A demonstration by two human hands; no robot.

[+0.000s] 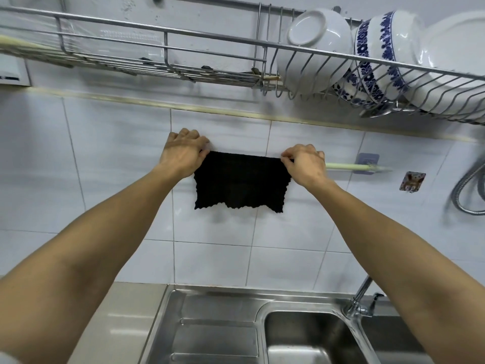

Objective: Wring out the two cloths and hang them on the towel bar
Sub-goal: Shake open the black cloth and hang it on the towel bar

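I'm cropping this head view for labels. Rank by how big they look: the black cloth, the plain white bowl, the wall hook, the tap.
1. Black cloth
2. White bowl, nearly as big
3. Tap
4. Wall hook
Apparent size only; nearness differs.

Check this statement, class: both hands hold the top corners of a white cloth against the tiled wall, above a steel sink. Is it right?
One detail is wrong: the cloth is black, not white. The head view shows the left hand and right hand pinching its top corners against the tiled wall, above the steel sink.
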